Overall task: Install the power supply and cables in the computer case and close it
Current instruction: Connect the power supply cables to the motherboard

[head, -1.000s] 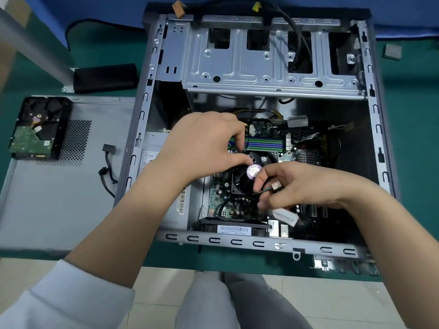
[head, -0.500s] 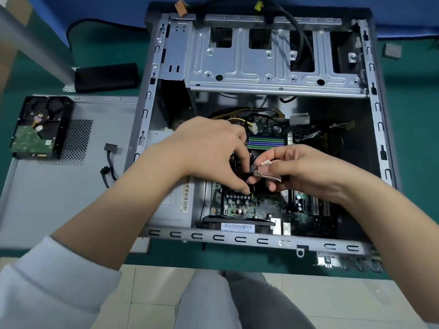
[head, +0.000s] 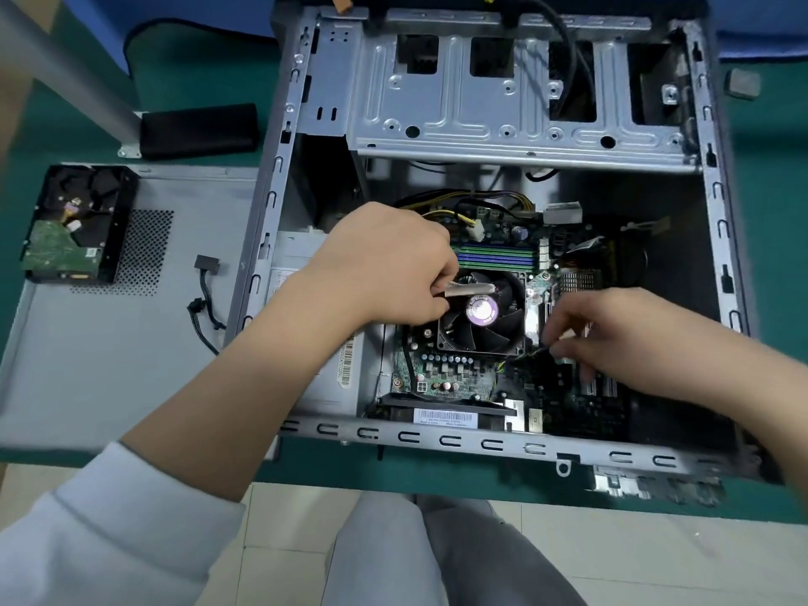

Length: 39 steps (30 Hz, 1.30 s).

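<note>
The open computer case [head: 481, 441] lies on its side on the green table. Its motherboard [head: 454, 373] carries a black CPU fan [head: 481, 314] with a purple centre sticker. The grey power supply [head: 284, 273] sits in the case's left part, mostly under my left forearm. My left hand [head: 389, 264] pinches a flat whitish cable label [head: 470, 290] over the fan's top edge. My right hand [head: 612, 334] pinches a thin black cable [head: 522, 355] just right of the fan, low over the board. Yellow and black power wires [head: 446, 212] run behind my left hand.
The case's side panel [head: 109, 343] lies flat at the left with a hard drive [head: 74, 225] on it. A black SATA cable [head: 205, 295] lies on the panel beside the case. The metal drive cage [head: 516, 102] spans the case's far side. A small grey block [head: 741, 83] lies far right.
My hands have parted: the right one dropped to the fan's right side with the thin cable, while the left stays at the fan's top edge, now holding the whitish label.
</note>
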{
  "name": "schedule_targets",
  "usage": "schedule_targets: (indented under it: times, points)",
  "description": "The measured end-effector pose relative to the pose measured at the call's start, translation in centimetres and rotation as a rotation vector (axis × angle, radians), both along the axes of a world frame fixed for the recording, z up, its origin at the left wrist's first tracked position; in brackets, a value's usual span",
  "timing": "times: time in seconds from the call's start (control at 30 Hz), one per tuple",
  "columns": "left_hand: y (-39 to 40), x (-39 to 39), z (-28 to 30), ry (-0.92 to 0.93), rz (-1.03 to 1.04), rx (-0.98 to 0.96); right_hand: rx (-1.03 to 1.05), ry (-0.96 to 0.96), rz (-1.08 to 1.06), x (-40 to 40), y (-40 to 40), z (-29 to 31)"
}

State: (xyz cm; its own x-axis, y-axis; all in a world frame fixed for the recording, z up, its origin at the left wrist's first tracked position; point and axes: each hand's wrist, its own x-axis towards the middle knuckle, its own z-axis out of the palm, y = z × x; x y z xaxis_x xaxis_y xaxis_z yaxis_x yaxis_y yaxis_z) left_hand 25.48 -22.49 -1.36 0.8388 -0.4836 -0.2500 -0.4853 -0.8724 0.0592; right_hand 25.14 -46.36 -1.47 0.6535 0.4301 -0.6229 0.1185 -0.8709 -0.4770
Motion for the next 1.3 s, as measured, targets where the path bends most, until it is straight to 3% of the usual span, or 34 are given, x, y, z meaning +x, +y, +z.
schedule_targets:
  times: [0.17,0.27,0.8,1.3]
  points:
    - [-0.1,0.1,-0.4,-0.043,0.026,0.015,-0.326,-0.14,0.315,-0.5,-0.4,-0.9]
    - [-0.2,0.1,-0.6,-0.059,0.025,0.023,-0.356,-0.161,0.401,-0.8,0.0,-1.6]
    - [0.1,0.4,-1.1,-0.035,0.107,-0.007,-0.281,0.164,0.015,-0.5,2.4,-3.0]
    - [0.0,0.3,-0.9,-0.043,0.127,0.0,-0.307,0.129,-0.069,-0.5,2.1,-4.0]
